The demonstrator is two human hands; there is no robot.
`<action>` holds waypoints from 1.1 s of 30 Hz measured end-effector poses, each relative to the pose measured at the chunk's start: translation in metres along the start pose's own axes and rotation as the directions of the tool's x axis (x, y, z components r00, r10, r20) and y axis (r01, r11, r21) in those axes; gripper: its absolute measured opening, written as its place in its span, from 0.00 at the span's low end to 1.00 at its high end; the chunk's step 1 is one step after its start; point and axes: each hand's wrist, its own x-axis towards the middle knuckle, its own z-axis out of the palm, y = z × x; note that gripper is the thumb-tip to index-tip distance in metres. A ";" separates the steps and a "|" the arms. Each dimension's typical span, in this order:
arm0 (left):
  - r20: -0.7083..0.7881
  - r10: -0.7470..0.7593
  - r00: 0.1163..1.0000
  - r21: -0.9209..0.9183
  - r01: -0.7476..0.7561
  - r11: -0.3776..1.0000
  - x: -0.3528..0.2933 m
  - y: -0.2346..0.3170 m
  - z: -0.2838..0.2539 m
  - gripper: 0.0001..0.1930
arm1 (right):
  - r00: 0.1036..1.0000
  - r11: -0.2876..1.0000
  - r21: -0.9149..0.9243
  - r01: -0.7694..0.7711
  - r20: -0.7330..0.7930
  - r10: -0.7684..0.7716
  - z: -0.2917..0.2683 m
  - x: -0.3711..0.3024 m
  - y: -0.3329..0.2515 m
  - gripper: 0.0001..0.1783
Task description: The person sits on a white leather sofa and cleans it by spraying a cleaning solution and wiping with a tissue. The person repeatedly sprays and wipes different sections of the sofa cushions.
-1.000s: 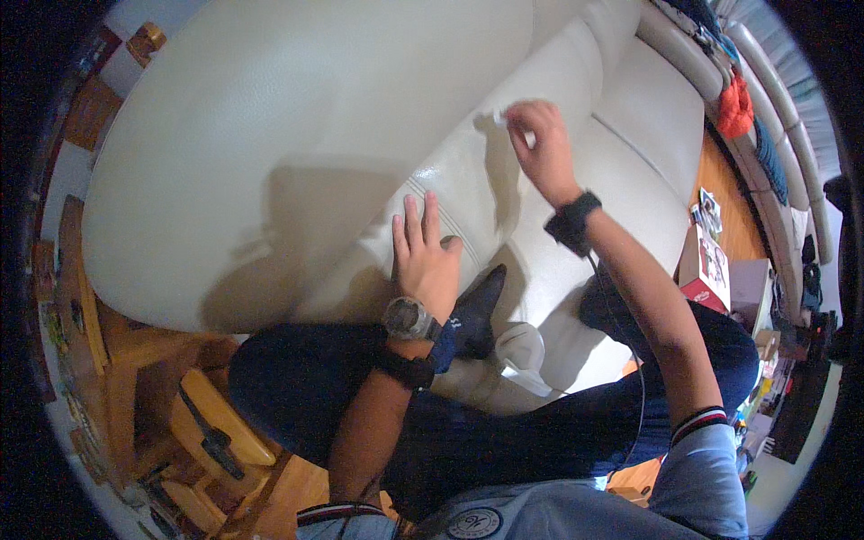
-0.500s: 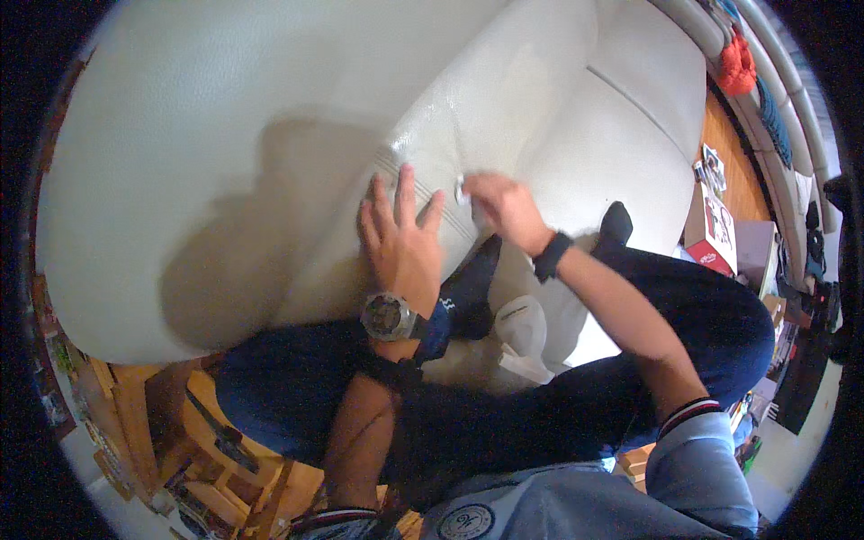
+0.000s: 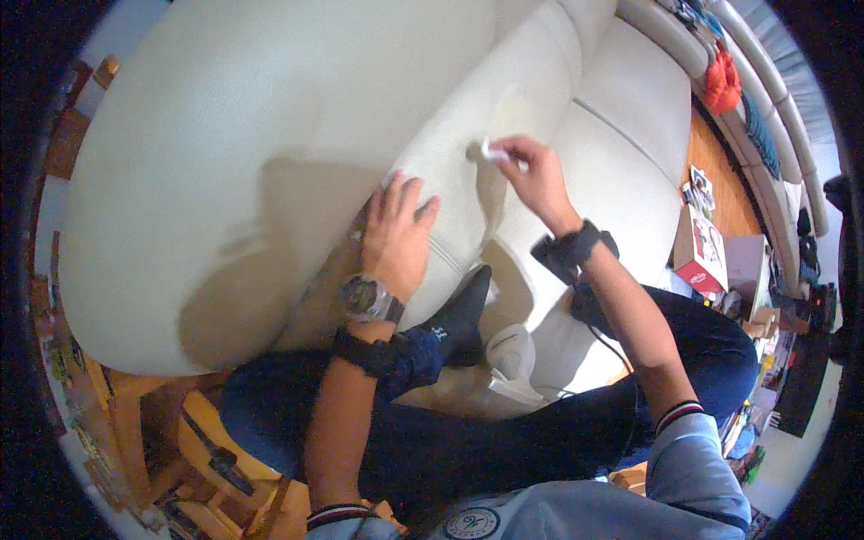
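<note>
My left hand (image 3: 397, 231) lies flat with its fingers apart on the pale cream leather armrest (image 3: 441, 148) of a sofa. Between the thumb and fingers of my right hand (image 3: 538, 180) is a small white pad (image 3: 492, 151), pinched at one edge. It is held over the leather, up and to the right of my left hand, with its shadow beside it. Whether the pad touches the leather I cannot tell. A slightly shiny patch (image 3: 513, 110) shows on the leather past the pad.
Between my legs, by my dark-socked foot (image 3: 465, 324), lies a white rounded item (image 3: 512, 353) with a flat flap. The sofa seat (image 3: 621, 108) stretches right. A red and white box (image 3: 700, 252) stands beyond it, and orange cloth (image 3: 723, 81) hangs at far right. Below left is a wooden stool (image 3: 202, 423).
My right hand has moved up and to the right with the white pad, away from my left hand. My left hand has shifted slightly left, and the view has moved a little.
</note>
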 end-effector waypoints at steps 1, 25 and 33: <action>-0.067 0.017 0.998 -0.005 -0.017 1.000 0.001 0.003 0.003 0.21 | 0.998 0.999 -0.022 -0.028 -0.053 0.027 0.007 0.016 -0.002 0.10; -0.030 0.098 0.995 -0.212 -0.102 0.972 -0.010 -0.012 0.014 0.20 | 0.877 0.875 0.228 -0.427 0.340 0.339 0.030 -0.062 0.036 0.12; 0.052 0.116 0.992 -0.251 -0.100 0.963 -0.009 -0.016 0.012 0.22 | 0.645 0.821 0.275 -0.500 -0.515 0.565 0.066 -0.059 0.115 0.11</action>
